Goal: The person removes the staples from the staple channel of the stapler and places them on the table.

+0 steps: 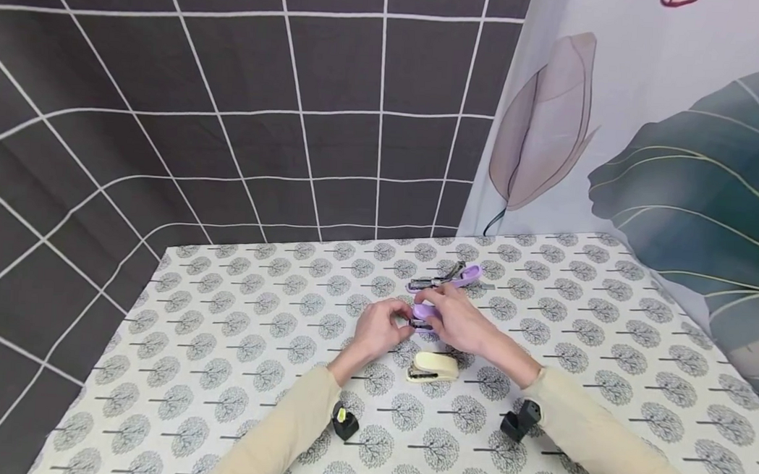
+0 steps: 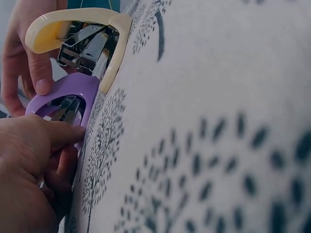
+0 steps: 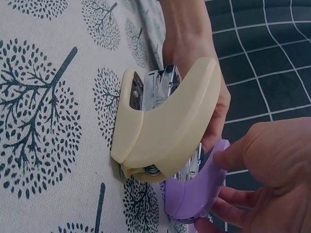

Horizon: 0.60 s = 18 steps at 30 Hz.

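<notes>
Grips a small purple stapler [image 1: 424, 311] with the right hand [image 1: 462, 323], fingers curled over its handle and toward its rear. Pinches at its front end, beside the metal, with the left hand [image 1: 379, 331], thumb and fingers drawn narrow; cannot tell the exact hold of the hidden fingertips. Keeps to a spot on the tree-print table [image 1: 215, 372] about midway between left and right edges, nearer the far edge. Has a cream stapler [image 1: 435, 362] standing upright on the near side of the purple one, untouched by fingers. Has an opened stapler [image 1: 465, 275], also purple, lying toward the far edge, just beyond the right hand. Wears cream sleeves [image 1: 285, 434] and black devices [image 1: 345, 426] at the wrists. Faces a dark grid-patterned backdrop [image 1: 338, 68] behind the far edge.
</notes>
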### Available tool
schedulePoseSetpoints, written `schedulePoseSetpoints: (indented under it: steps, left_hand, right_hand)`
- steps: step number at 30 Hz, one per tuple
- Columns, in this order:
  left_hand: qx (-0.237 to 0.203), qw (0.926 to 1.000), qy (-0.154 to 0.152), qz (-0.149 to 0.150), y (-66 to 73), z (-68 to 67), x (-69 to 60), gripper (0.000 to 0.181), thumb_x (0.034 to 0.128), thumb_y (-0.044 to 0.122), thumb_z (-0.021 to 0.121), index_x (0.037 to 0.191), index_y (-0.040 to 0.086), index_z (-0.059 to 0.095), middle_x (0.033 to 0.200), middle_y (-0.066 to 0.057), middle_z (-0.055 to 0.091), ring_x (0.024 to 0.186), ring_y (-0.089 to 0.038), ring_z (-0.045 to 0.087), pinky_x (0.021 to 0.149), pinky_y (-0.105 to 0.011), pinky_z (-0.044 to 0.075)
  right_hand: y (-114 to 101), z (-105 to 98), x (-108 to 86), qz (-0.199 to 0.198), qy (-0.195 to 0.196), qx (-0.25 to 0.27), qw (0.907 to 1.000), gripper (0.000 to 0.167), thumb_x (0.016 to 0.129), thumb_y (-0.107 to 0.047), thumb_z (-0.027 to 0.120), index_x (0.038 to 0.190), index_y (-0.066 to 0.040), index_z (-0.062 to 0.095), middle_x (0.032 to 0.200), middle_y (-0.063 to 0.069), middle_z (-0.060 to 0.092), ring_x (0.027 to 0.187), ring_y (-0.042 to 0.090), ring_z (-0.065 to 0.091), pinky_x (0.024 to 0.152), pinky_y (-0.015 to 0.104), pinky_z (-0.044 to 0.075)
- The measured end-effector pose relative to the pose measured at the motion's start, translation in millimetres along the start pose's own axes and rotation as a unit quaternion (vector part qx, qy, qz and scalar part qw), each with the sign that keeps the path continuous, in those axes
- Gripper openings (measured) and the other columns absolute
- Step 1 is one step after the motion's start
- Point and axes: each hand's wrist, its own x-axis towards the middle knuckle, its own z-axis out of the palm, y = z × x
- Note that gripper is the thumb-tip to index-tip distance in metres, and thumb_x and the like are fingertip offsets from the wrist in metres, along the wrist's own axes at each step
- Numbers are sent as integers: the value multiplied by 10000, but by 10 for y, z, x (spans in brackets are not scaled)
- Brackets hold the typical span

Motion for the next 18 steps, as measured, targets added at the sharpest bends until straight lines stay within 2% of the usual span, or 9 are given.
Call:
schedulePoseSetpoints:
  steps: [4,7,12,18]
  left_hand:
    - [-71,9998,-22,-167,-6,10,1,257,790,85,829,1020,142,729,793,79,654,553,-78,535,516,-245,444]
    - [-34,9999,-17,-159,-6,10,0,258,792,92,831,1023,144,730,748,89,633,544,-81,534,512,-248,441]
    - [-22,9999,-21,-148,-8,4,0,258,793,97,832,1025,140,728,780,85,645,547,-84,536,512,-248,444]
    - [18,9999,-56,-129,-2,-6,-1,248,798,102,829,1021,137,727,842,57,673,546,-86,528,506,-242,439]
  right_hand:
    - [-1,4,9,-79,-18,-50,10000,383,860,39,705,1218,-83,641,1066,186,581,892,271,557,771,455,540]
    - [-2,14,19,-127,-4,-86,9999,385,855,48,705,1217,-70,646,1102,216,583,922,297,569,794,474,541]
    - [-10,29,30,-60,-6,-95,9999,403,840,71,702,1212,-75,654,1134,213,581,967,322,574,838,502,530]
    - [-16,41,27,9,2,-60,10000,409,824,105,685,1179,-95,651,1057,143,578,950,296,552,861,511,507]
